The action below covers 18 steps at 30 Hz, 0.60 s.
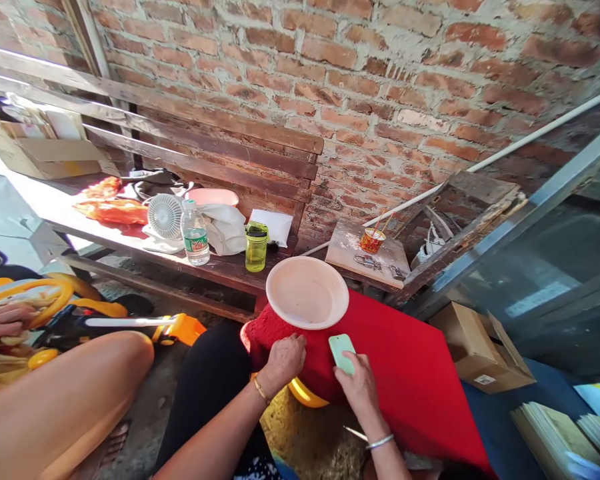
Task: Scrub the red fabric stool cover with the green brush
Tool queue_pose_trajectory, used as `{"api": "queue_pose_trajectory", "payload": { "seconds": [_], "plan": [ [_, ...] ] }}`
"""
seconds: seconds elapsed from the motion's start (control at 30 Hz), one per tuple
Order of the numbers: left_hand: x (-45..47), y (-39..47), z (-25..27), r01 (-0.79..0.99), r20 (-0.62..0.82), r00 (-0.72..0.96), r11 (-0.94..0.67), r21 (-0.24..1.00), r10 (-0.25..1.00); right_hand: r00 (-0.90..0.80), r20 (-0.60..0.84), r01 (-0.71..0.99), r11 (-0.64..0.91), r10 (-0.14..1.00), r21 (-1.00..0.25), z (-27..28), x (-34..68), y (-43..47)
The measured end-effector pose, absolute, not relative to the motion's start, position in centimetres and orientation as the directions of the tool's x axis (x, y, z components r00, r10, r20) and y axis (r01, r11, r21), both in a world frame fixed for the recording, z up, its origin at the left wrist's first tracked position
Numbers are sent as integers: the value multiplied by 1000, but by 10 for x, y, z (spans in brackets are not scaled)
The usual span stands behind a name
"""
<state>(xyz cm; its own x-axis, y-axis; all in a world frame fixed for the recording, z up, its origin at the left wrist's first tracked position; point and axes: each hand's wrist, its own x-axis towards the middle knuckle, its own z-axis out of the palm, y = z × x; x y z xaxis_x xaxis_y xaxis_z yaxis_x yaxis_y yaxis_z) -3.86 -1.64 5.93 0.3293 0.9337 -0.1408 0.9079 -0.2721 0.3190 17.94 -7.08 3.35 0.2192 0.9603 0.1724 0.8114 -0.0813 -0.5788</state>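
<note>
My left hand (286, 360) is closed above the red cloth (395, 360), just below the pale basin; whatever its curled fingers hold, if anything, is hidden. In my right hand (360, 383) is a flat mint-green slab (342, 351) with rounded corners, shaped like a phone, gripped by its lower end. Its kind is not clear. The slab lies over the cloth, to the right of my left hand. Directly ahead, the round pale basin (307, 319) rests on the cloth-covered surface. Under my hands shows a yellow curved rim (307, 393).
On the wooden bench (225, 277) stand a water bottle (195, 233), a yellow-green bottle (256, 247) and a small fan (165, 217). A small table (340, 250) holds a patterned cup (371, 241). At right is a cardboard box (475, 343). Another person's knee (100, 373) is at left.
</note>
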Motion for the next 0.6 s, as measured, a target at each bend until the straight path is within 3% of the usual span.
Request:
{"api": "queue_pose_trajectory", "payload": {
  "seconds": [0.13, 0.4, 0.5, 0.6],
  "plan": [
    [-38, -17, 59, 902, -136, 335, -276, 332, 932, 367, 190, 774, -185, 911, -605, 30, 208, -78],
    [-34, -20, 62, 899, -83, 337, -294, 326, 938, 218, 166, 713, -41, 962, -700, 29, 161, -59],
    [-33, -20, 58, 888, -58, 358, -321, 329, 932, 298, 135, 737, -138, 945, -662, 32, 194, -63],
    [-31, -20, 52, 856, 28, 433, -420, 302, 901, 459, 73, 739, -335, 886, -585, 40, 250, -81]
  ]
}}
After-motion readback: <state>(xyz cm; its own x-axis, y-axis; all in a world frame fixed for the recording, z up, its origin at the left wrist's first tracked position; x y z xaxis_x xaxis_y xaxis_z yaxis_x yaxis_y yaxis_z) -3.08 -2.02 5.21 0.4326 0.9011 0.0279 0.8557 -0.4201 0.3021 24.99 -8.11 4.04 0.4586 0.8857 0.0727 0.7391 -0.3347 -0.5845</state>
